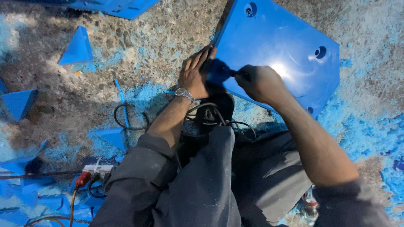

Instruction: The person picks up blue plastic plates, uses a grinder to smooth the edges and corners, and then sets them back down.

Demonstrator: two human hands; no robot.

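A large blue plastic panel [286,46] with round holes lies on the concrete floor ahead of me. My left hand [194,75], with a metal wristwatch, lies flat with fingers spread at the panel's near left edge. My right hand [260,83] is closed around a small dark tool [234,73] whose tip touches that same edge beside the left fingers. The tool's working end is blurred.
Blue shavings and dust cover the floor. Blue triangular offcuts [78,47] lie at the left. Black cables [130,120] loop near my knees, and a white power strip [97,170] with a red plug sits at lower left. My grey trousers fill the bottom.
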